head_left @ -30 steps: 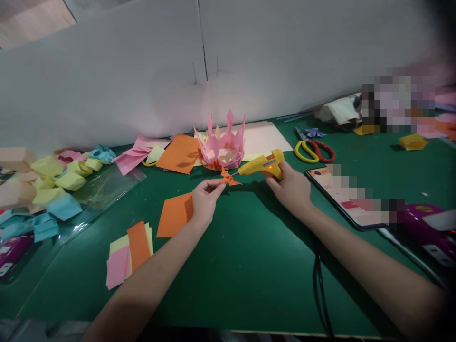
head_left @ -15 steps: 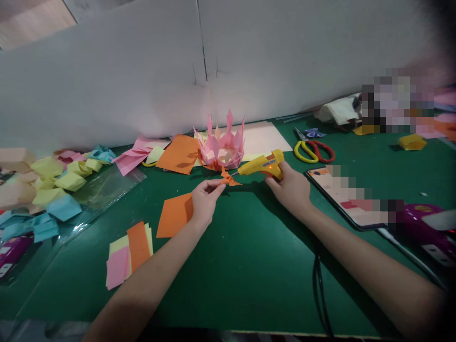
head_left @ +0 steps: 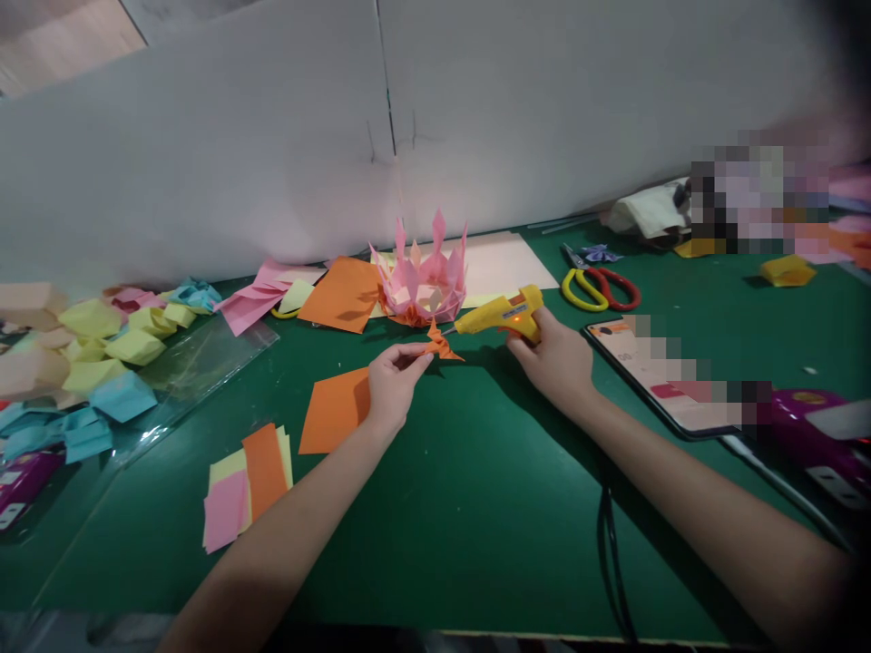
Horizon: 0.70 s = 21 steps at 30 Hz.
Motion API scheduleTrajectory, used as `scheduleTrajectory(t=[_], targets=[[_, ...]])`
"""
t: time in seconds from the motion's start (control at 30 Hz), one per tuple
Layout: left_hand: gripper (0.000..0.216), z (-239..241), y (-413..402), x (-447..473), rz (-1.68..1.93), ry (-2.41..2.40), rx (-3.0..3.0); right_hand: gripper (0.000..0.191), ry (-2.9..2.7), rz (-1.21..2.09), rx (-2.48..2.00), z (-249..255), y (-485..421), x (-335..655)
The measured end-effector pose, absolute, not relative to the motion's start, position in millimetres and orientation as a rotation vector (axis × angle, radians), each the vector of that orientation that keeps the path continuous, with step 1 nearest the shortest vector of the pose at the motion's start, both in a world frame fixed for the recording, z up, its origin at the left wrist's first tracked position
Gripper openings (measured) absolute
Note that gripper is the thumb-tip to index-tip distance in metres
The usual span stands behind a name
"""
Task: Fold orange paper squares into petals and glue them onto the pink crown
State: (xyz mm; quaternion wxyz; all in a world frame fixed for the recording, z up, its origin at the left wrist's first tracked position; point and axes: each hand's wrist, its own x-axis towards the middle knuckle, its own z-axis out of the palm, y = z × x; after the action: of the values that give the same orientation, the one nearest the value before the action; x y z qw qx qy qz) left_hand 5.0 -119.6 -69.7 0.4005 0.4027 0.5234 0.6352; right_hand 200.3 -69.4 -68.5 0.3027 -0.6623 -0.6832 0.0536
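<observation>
Orange folded paper piece is pinched at its near end by the left hand, its points aimed right toward the nozzle of the yellow glue gun, which is gripped in the right hand just beside it.

Dim, soft overhead light; dark corners, edge warping, pixelated patches.

Bare green mat near crown: room to pass. Orange sheets left of crown, phone right block way.
</observation>
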Motion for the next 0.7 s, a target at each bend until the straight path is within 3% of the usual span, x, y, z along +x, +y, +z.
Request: scheduleTrajectory(t=[0.7], targets=[[0.013,-70.5,-119.5,4.5,1.615,1.309,1.0,0.031,-1.712,0.195,-1.676,-66.5,-72.8,197.7]])
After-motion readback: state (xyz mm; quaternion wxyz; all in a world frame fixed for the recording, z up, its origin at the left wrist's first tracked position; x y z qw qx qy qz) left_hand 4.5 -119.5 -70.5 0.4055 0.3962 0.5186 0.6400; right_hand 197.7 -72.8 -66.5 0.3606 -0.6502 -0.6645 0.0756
